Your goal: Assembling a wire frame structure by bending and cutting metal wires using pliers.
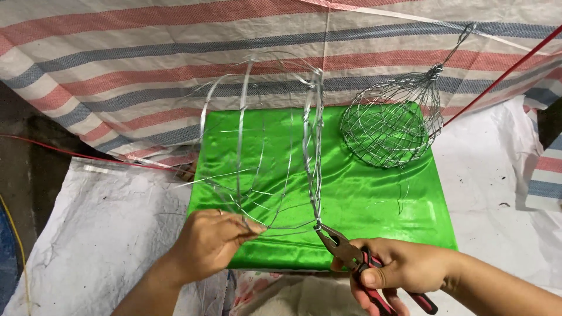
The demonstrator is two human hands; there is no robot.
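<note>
The left hand (206,244) pinches thin strands of the half-made wire frame (275,158) standing on the green cloth (363,199). The right hand (404,269) has its grip tight around red-handled pliers (351,257), jaws biting the twisted wire stem. The handle ends are cut off below. A finished wire basket (389,126) lies behind.

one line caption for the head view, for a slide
Left hand steadies a wire frame while right hand grips it with pliers over a green cloth; a wire basket sits behind.

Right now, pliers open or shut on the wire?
Shut: the pliers in the right hand pinch the twisted wire at their tip.
</note>
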